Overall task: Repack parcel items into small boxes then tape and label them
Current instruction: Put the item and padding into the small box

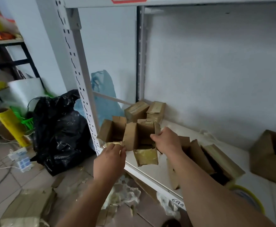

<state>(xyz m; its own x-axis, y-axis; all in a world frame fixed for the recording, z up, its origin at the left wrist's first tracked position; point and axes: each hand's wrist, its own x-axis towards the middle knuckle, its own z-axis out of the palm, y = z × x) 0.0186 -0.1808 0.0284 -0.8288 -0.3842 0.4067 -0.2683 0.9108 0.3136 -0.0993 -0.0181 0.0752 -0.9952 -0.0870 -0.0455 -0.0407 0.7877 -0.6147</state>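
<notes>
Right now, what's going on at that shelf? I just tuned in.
A person is working on small cardboard boxes on a white shelf. The right hand grips the right wall of an open box whose flaps are spread, one taped flap hanging toward the shelf edge. The left hand pinches a taped flap at the shelf's front edge, by a second open box. Two closed boxes sit behind, and more opened boxes lie to the right. Torn cardboard litters the floor.
</notes>
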